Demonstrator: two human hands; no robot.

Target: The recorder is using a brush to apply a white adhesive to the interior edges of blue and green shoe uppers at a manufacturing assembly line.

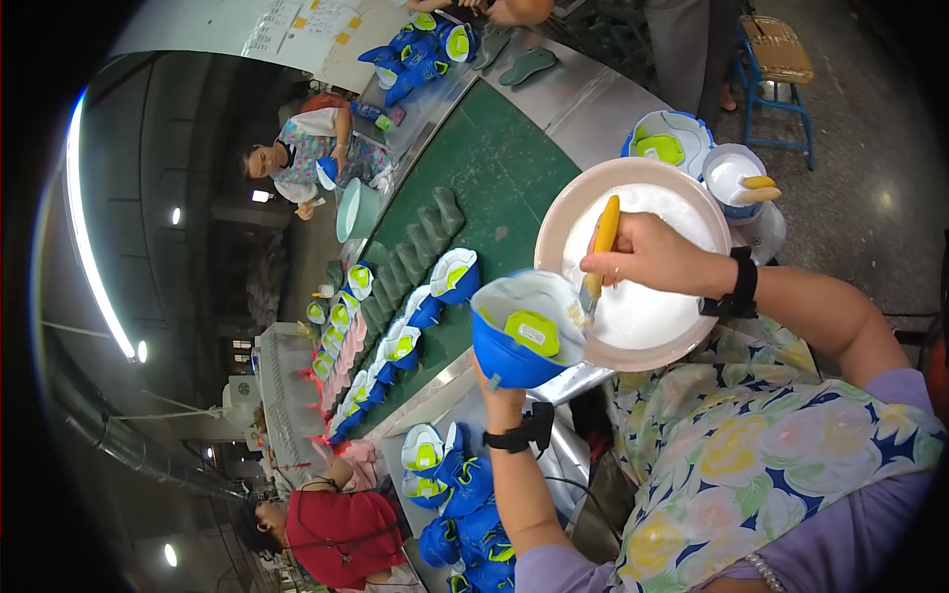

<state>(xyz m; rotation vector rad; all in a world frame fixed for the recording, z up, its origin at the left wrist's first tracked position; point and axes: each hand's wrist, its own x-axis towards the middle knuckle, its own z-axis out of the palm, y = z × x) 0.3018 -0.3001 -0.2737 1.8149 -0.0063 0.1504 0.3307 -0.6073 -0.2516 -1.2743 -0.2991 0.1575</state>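
Note:
My left hand (501,397) grips a blue shoe upper (516,356) from below, most of its fingers hidden under it. The upper's pale underside faces up, with a lime-green piece (532,333) in the middle. In my right hand (657,255) is a brush (605,229) with a yellow handle, closed between the fingers. Its bristles point down at the upper's right edge; whether they touch it I cannot tell. Just beneath my right hand sits a pale pink basin (551,225) holding white liquid (643,321).
Beyond the basin runs a green belt (499,158) carrying rows of grey soles (420,232) and blue uppers (400,346). More uppers (460,484) pile up near my left arm. A white pot (730,173) stands right of the basin. Co-workers (346,524) flank the belt; a stool (778,49) stands far right.

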